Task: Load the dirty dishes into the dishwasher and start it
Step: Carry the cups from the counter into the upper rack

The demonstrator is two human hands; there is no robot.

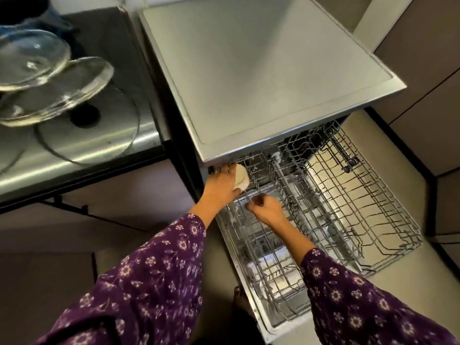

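Note:
The silver dishwasher (pixel 261 70) stands open with its door down and two wire racks pulled out. My left hand (pixel 221 183) grips a small cream bowl (pixel 242 179) on edge at the back left corner of the near rack (pixel 273 245). My right hand (pixel 266 209) hovers just right of it over the same rack, fingers curled around a wire tine. The far rack (pixel 361 207) holds no dishes that I can see. Several glass lids (pixel 49 78) lie in the steel sink at left.
The steel sink (pixel 87 150) with its dark drain (pixel 86 115) sits left of the dishwasher, a dark counter strip between them. Beige floor (pixel 398 295) surrounds the open door. Grey cabinet fronts (pixel 428 83) close off the right side. A bare foot (pixel 240 298) stands by the door's left edge.

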